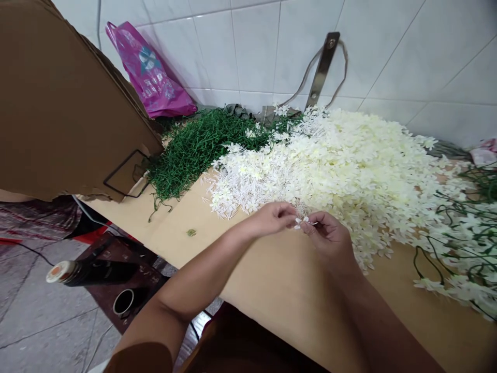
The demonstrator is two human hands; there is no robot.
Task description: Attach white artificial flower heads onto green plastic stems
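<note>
- Head view, nearest first: the surface (267, 274) is bare along its front edge, below the hands.
- Above this bare strip, the right hand (333, 239) pinches a small white flower (302, 223) between thumb and fingertips.
- The left hand (274, 217) is mostly closed, fingers curled, tips at the flower's left side; whether it grips the flower too, I cannot tell.
- This piece looks only part made: no green stem shows on it, though the fingers hide some of it.
- Toward the right end, cut off by the frame, lie stemmed flowers (462, 290), white petals among green stems. These seem to be the done ones, though a count is impossible.
- Left of the hands, a green scrap (191, 232) lies alone between the front edge and the piles.
- Beyond the hands, the white pile (349, 160) spreads to the back edge, with thin white bits at its left end. It looks like mostly work left.
- Beside it, toward the back left corner, the green pile (205, 145) appears largely unused.
- At that corner, a purple bag (151, 77) leans on the wall.
</note>
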